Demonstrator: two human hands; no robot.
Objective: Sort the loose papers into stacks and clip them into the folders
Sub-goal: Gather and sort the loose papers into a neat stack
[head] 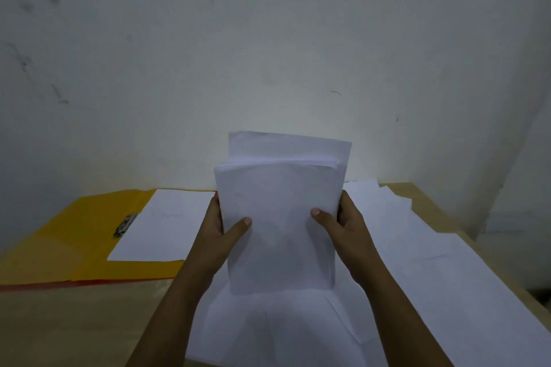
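A stack of white papers (pixel 280 205) stands upright on its bottom edge at the table's middle. My left hand (pixel 222 228) grips its left side, thumb across the front sheet. My right hand (pixel 343 223) grips its right side the same way. One sheet at the back sticks up higher than the others. An open yellow folder (pixel 74 235) lies flat at the left, with a metal clip (pixel 125 225) by its spine and white sheets (pixel 164 223) under that clip.
Loose white papers (pixel 432 262) spread over the right side of the wooden table (pixel 74 322), and more papers (pixel 283 328) lie under the stack. A red folder edge (pixel 89 283) shows beneath the yellow one. A pale wall rises behind.
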